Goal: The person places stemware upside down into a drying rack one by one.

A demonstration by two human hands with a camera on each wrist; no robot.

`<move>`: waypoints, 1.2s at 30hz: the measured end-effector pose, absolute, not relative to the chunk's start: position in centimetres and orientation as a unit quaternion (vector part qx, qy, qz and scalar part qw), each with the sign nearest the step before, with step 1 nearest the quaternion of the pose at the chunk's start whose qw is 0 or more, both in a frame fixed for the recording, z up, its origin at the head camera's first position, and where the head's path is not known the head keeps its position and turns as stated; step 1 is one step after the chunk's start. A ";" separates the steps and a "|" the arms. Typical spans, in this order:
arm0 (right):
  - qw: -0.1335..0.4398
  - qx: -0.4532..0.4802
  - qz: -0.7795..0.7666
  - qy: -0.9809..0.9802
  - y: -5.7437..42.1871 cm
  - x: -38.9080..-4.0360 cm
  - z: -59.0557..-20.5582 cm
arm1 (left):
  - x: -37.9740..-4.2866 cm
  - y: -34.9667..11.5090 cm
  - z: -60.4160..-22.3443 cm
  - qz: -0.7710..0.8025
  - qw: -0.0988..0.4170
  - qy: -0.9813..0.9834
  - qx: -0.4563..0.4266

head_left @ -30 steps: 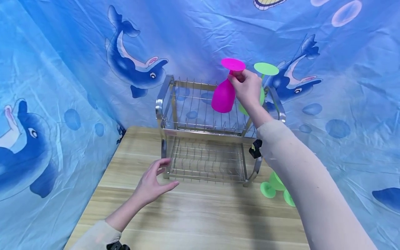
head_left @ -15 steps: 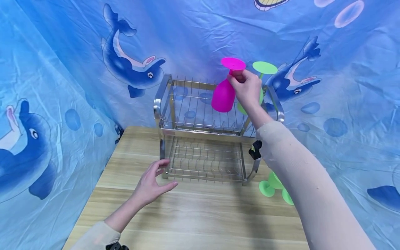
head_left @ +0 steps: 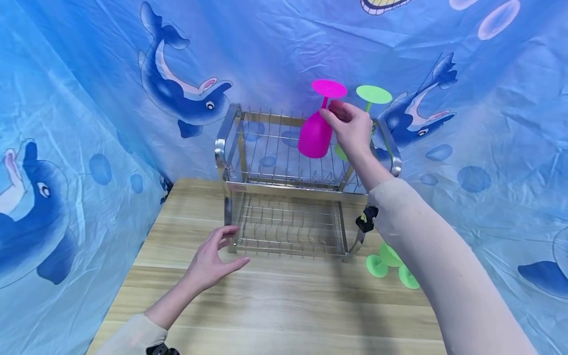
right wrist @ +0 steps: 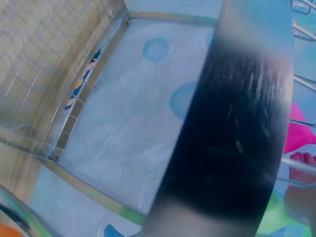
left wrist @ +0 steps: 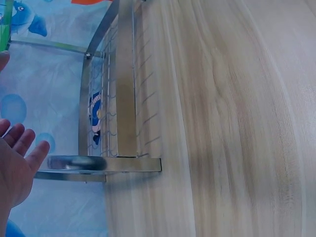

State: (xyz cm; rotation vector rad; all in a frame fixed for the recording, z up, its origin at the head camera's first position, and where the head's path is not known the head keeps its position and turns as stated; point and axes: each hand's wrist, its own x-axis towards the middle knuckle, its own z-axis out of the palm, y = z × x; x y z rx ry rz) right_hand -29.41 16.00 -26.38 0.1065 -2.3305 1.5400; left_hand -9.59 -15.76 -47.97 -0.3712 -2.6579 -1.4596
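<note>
A pink goblet stands upside down on the upper tier of the metal dish rack, its round foot up. My right hand is beside its stem, with the fingertips slightly apart from it and the thumb near the top of the bowl. A green goblet, also upside down, is partly hidden behind that hand. In the right wrist view a metal bar covers much of the scene, leaving part of the pink goblet visible. My left hand hovers near the rack's lower left corner, fingers spread, holding nothing.
More green goblets lie on the wooden table right of the rack, partly under the right sleeve. The rack's lower tier has wire slots. A blue curtain with dolphins hangs behind and at both sides.
My right fingers have loosened from the pink goblet's stem and shifted slightly right of it. The goblet keeps its place on the rack. My left hand stays beside the rack.
</note>
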 end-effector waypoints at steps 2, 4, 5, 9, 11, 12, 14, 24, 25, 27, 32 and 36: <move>0.154 0.038 0.566 -0.809 16.2 -28.9 -26.4 | -9.6 -15.8 -47.9 -0.474 0.043 -0.871 -0.121; 0.139 0.040 0.577 -0.804 16.5 -28.4 -26.5 | -9.5 -15.9 -47.8 -0.470 0.044 -0.874 -0.120; 0.134 0.044 0.580 -0.802 16.6 -28.0 -26.5 | -9.5 -16.0 -47.7 -0.468 0.044 -0.874 -0.121; 0.110 0.067 0.580 -0.804 17.5 -26.4 -26.6 | -9.5 -16.5 -47.5 -0.462 0.046 -0.877 -0.126; 0.101 0.083 0.575 -0.807 18.0 -25.3 -26.5 | -9.6 -16.8 -47.4 -0.458 0.048 -0.878 -0.132; 0.095 0.090 0.575 -0.808 18.3 -24.7 -26.4 | -9.7 -17.0 -47.3 -0.455 0.050 -0.879 -0.135; 0.090 0.104 0.571 -0.809 19.1 -23.6 -26.2 | -9.9 -17.2 -47.2 -0.447 0.053 -0.882 -0.142; 0.100 0.129 0.521 -0.838 25.2 -18.1 -26.2 | -10.3 -18.3 -46.3 -0.417 0.034 -0.893 -0.165; 0.101 0.126 0.519 -0.840 25.8 -17.7 -26.5 | -10.3 -18.4 -46.2 -0.414 0.032 -0.895 -0.165; 0.096 0.118 0.532 -0.833 27.0 -17.0 -27.1 | -10.4 -18.5 -46.1 -0.408 0.030 -0.897 -0.166; 0.108 0.105 0.585 -0.797 29.7 -15.3 -29.5 | -10.4 -18.7 -45.8 -0.398 0.025 -0.902 -0.167; 0.148 0.098 0.608 -0.774 31.1 -14.0 -31.6 | -10.3 -18.7 -45.9 -0.397 0.021 -0.902 -0.168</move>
